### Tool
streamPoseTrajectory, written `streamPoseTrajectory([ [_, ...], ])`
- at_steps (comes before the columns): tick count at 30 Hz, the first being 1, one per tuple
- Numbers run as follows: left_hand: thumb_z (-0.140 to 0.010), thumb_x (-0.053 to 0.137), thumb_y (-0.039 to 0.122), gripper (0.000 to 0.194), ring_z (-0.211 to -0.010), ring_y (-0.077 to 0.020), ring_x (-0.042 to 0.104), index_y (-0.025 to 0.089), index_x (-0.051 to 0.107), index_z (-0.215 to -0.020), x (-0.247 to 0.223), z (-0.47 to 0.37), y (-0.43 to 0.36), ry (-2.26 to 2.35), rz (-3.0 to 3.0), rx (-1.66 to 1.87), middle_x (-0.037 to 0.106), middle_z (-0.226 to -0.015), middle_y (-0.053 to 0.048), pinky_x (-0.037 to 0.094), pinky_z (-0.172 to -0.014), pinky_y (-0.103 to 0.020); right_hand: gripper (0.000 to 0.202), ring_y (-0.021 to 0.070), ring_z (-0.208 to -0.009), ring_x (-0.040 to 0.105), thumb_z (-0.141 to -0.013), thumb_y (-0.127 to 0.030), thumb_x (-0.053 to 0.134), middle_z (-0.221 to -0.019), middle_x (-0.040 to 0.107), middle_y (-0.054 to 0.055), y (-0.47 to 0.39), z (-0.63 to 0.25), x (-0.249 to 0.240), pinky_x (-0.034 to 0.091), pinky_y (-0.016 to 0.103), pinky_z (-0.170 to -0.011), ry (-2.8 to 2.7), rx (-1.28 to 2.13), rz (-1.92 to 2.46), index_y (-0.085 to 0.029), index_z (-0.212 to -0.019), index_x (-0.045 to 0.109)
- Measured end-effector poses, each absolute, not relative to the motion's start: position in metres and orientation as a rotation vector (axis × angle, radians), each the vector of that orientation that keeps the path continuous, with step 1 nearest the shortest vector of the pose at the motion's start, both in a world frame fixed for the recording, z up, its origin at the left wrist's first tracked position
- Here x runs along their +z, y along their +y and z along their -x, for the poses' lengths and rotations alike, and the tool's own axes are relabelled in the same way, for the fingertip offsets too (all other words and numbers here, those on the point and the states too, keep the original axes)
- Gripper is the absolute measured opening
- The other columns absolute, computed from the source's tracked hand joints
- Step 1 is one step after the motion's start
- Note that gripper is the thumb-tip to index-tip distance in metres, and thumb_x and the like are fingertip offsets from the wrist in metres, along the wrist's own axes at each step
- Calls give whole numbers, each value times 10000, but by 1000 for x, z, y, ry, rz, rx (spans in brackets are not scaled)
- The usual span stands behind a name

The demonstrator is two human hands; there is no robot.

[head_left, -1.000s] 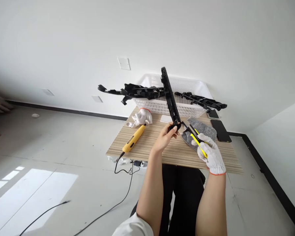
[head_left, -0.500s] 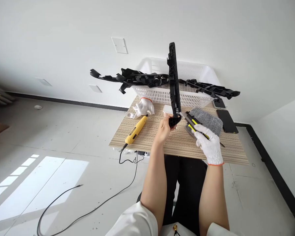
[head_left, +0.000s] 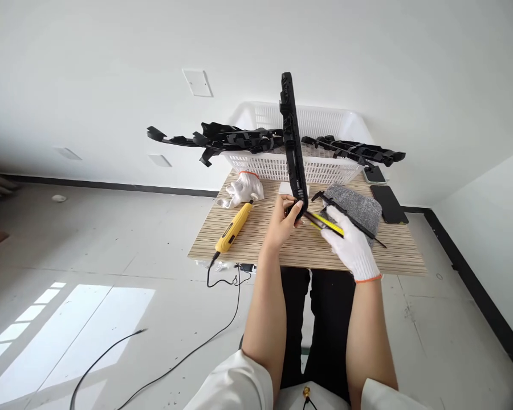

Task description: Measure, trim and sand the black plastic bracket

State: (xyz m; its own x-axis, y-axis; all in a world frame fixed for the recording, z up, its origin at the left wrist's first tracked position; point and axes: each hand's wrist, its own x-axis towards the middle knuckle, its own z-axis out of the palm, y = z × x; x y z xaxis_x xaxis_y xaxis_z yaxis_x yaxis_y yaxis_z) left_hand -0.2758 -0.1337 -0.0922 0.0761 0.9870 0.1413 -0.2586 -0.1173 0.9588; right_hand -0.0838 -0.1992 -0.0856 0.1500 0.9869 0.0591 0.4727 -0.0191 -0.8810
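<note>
My bare left hand [head_left: 283, 219] is closed around the lower end of a long black plastic trim part [head_left: 293, 148], which stands nearly upright. In my right hand [head_left: 346, 242], wearing a white knit glove with an orange cuff, is a yellow-and-black utility knife [head_left: 331, 225]. Its front end is at the lower right edge of the part; whether the blade touches it I cannot tell. Just beyond the right hand a black caliper [head_left: 346, 213] lies across a grey cloth [head_left: 359, 204].
A white plastic basket [head_left: 260, 165] at the table's back holds several more black parts [head_left: 235, 138] sticking out both sides. A yellow corded tool [head_left: 234, 228] and a white glove [head_left: 244, 188] lie left on the wooden table [head_left: 214, 242]. A black phone [head_left: 389, 204] lies right.
The knife has moved left and down, from the part's inner side to beside its lower end. My left hand's grip has shifted, thumb now over the bottom end. The view has shifted slightly.
</note>
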Motion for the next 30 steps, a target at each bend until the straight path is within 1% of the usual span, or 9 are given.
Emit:
streamPoseTrajectory([
  [3,-858,782,505,618,-636,-106,673,266,424,-1300,-95,274,-139,909,-1068,1345,686,-1047,-28,489,-506,-198,672,269,-1174,690,-881,-467,715,-1299,725,40,-193,94,-89,570,477,-1029,-1531,631,1627,-343,-1520,552],
  [6,-865,785,426,741,-823,-170,737,274,370,-1459,-96,271,-145,900,-1071,1277,670,-1253,-105,568,-609,-245,570,298,-1318,619,-924,-384,657,-1441,646,59,-189,101,-86,470,520,-1161,-1568,479,1676,-297,-1483,591],
  [11,-830,810,302,846,-1015,-213,709,262,363,-1548,-96,269,-148,829,-1128,1224,681,-1170,-89,592,-850,-346,373,319,-1290,634,-939,-298,610,-1416,666,25,-191,101,-79,505,535,-1091,-1622,385,1835,-303,-1294,722],
  [15,-807,776,260,955,-856,-158,658,352,261,-1606,-90,271,-155,849,-1138,1139,622,-1236,-75,580,-714,-315,295,282,-1202,682,-982,-377,557,-1260,749,28,-193,113,-77,517,474,-1067,-1388,220,1729,-266,-1146,776],
  [18,-793,724,194,955,-877,-171,648,382,263,-1607,-83,274,-161,820,-1229,902,573,-1348,-94,586,-667,-307,416,250,-1182,695,-982,-467,555,-1320,726,57,-192,128,-72,501,424,-1098,-1330,331,1557,-235,-1282,724],
  [21,-809,706,186,838,-1012,-216,653,331,367,-1562,-79,274,-164,763,-1240,861,605,-1284,-92,616,-784,-339,560,255,-1169,700,-941,-526,599,-1366,701,75,-188,135,-67,524,412,-1052,-1343,528,1493,-230,-1413,644],
  [23,-852,709,248,741,-1002,-219,668,297,396,-1522,-79,273,-165,736,-1155,914,628,-1213,-83,626,-799,-352,486,250,-1104,714,-951,-538,567,-1263,747,67,-183,131,-63,540,390,-994,-1364,606,1458,-233,-1301,711],
  [27,-903,727,335,721,-785,-161,677,308,347,-1515,-73,280,-167,650,-1051,962,669,-1075,-44,619,-644,-302,395,235,-990,714,-1000,-495,467,-1077,783,42,-152,114,-53,539,360,-901,-1438,587,1482,-246,-1033,771],
  [30,-925,727,400,765,-788,-167,703,357,290,-1551,-69,290,-169,563,-1053,904,690,-1151,-67,627,-584,-288,306,250,-945,701,-981,-422,526,-989,783,42,-116,115,-45,522,368,-884,-1637,442,1712,-250,-970,778],
])
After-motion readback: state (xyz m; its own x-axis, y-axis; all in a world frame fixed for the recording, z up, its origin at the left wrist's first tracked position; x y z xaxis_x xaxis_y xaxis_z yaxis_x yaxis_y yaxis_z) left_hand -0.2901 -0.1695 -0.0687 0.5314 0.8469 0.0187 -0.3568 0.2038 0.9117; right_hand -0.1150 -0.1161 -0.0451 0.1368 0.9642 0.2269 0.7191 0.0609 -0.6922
